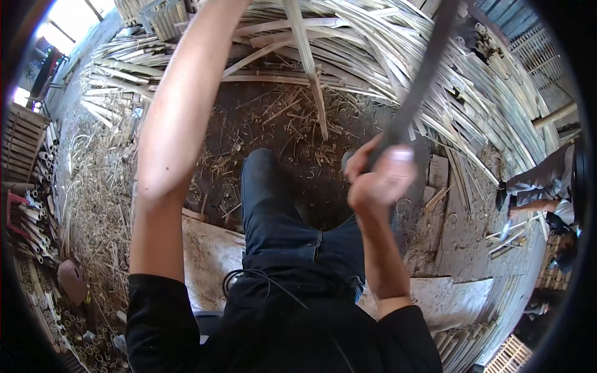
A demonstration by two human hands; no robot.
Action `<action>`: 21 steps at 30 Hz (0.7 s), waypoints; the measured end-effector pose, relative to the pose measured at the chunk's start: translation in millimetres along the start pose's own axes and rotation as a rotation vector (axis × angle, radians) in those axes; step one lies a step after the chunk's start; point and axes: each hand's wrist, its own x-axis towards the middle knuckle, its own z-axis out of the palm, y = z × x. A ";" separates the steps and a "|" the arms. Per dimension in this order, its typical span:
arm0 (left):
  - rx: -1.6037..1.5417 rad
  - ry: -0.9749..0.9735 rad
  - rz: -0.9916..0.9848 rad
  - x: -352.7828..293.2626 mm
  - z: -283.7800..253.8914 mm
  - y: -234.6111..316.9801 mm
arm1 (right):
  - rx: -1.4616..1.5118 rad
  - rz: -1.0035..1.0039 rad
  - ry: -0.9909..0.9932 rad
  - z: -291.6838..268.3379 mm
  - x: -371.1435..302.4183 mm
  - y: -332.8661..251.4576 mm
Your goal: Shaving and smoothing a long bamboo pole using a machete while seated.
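My right hand [387, 177] is closed around the handle of a machete [424, 74], slightly smeared by motion. Its long dark blade points up and away, past the top edge of the view. My left arm stretches far forward, and its hand lies beyond the top edge, so I cannot see what it holds. Between the arms a split bamboo strip [306, 59] hangs down from the top edge, its lower end above the floor litter. Where the strip's upper end is held or rests does not show.
Piled split bamboo strips [367, 37] curve across the far side. Shavings [230, 146] litter the dark floor before my knees. Bamboo poles [43, 217] are stacked at left, near a slatted crate [23, 140]. Another person [544, 186] works at the right edge.
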 end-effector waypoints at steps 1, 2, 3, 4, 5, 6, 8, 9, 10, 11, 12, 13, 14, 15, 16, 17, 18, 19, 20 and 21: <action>-0.040 -0.020 -0.010 1.5 15.7 -13.3 | -0.380 0.008 -0.101 -32.3 -9.4 54.3; -0.062 -0.071 -0.016 -0.5 32.0 -26.4 | -0.696 -0.023 -0.195 -67.3 -20.7 106.0; -0.065 -0.117 -0.020 -4.7 44.0 -37.0 | -0.891 0.172 -0.144 -95.9 -47.4 151.7; -0.054 -0.117 -0.001 -3.4 32.5 -33.5 | -0.940 0.414 -0.255 -112.5 -55.9 170.0; -0.015 -0.145 0.055 -3.0 19.2 -28.5 | -0.984 0.658 -0.364 -135.3 -62.3 185.1; 0.031 -0.168 0.115 1.3 6.2 -26.3 | -0.973 0.636 -0.380 -135.5 -60.8 185.8; -0.003 -0.165 0.141 1.6 19.9 -36.1 | -0.782 0.954 -0.257 -152.0 -74.4 149.9; -0.064 -0.212 0.023 3.8 36.7 -29.5 | -0.709 0.867 -0.177 -154.6 -68.1 125.4; -0.073 -0.234 -0.073 7.4 32.7 -7.8 | -0.616 0.772 -0.159 -138.1 -56.0 102.5; -0.040 -0.295 -0.069 7.4 37.2 -4.1 | -0.654 0.679 -0.099 -125.7 -41.1 82.2; -0.040 -0.302 -0.069 11.8 39.0 -9.9 | -0.515 0.626 -0.056 -113.0 -22.7 58.5; -0.047 -0.310 -0.089 16.2 38.6 -17.1 | -0.372 0.576 -0.014 -101.2 -6.8 36.1; -0.061 -0.318 -0.116 18.9 38.9 -23.8 | -0.303 0.495 0.033 -92.5 7.1 14.3; -0.064 -0.331 -0.132 20.8 40.3 -28.0 | -0.236 0.416 0.085 -85.4 18.2 -4.0; -0.052 -0.298 -0.150 24.5 38.8 -29.4 | -0.113 0.285 0.100 -77.8 27.0 -15.0; -0.036 -0.267 -0.165 27.7 39.0 -30.5 | -0.011 0.218 0.193 -65.0 34.9 -27.6; -0.025 -0.279 -0.174 30.0 35.6 -30.6 | 0.065 0.106 0.119 -63.9 38.8 -29.1; -0.099 -0.362 -0.201 33.0 28.7 -27.7 | 0.216 0.081 0.147 -55.2 38.5 -22.1; -0.175 -0.444 -0.229 34.7 23.5 -25.6 | 0.366 0.054 0.175 -42.6 35.1 -10.0; -0.175 -0.454 -0.236 34.4 22.1 -24.0 | 0.487 0.054 0.254 -33.7 26.0 16.5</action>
